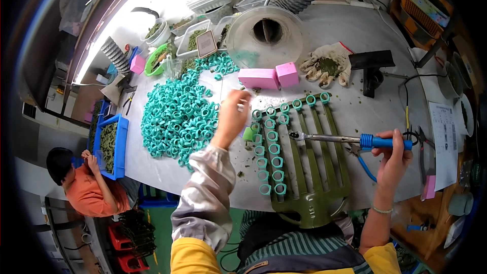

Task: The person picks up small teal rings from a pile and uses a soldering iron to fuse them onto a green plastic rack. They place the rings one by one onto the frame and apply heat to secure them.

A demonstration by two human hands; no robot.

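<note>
My right hand (393,158) grips the blue handle of a soldering iron (337,138). The iron's tip points left, over an olive-green frame (310,204) with several long parallel bars. Small teal rings (277,161) line its two leftmost bars, and more sit along the far ends of the bars. My left hand (232,119) is closed, fingers curled together, between the frame and a large heap of loose teal rings (177,119). Whatever its fingertips hold, if anything, I cannot make out. A small bright green block (248,133) lies beside the frame's left edge.
Beyond the frame are pink blocks (258,78), a stained glove (328,66), a black stand (373,66) and a funnel-shaped hood (264,33). Blue-handled pliers (366,168) lie at right. Plastic tubs (195,38) stand behind. Far left, a person in orange (91,190) sits by a blue tray (120,147).
</note>
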